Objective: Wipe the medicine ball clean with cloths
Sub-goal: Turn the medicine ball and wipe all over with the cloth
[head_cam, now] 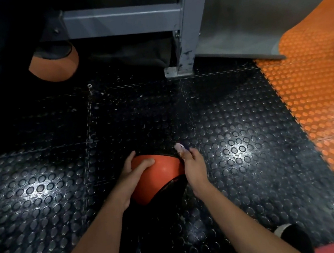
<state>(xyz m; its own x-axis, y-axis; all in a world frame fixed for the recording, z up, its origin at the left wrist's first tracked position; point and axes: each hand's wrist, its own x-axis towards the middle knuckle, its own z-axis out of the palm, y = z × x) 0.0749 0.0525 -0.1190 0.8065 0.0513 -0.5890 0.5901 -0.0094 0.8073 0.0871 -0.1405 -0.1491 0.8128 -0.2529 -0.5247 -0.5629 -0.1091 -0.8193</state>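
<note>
No readable text, label, brand, number or sign anywhere in view. Nothing legible on the round orange-and-black rubber medicine ball (159, 175), on the black studded rubber floor tiles (237, 138), on the orange studded floor tiles (315, 91) or on the grey painted steel rack frame (184, 31).

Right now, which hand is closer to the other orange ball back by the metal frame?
Left. The left hand grips the near medicine ball's left side, the side where the other ball lies. The right hand, pinching a cloth, is farther right.
</note>
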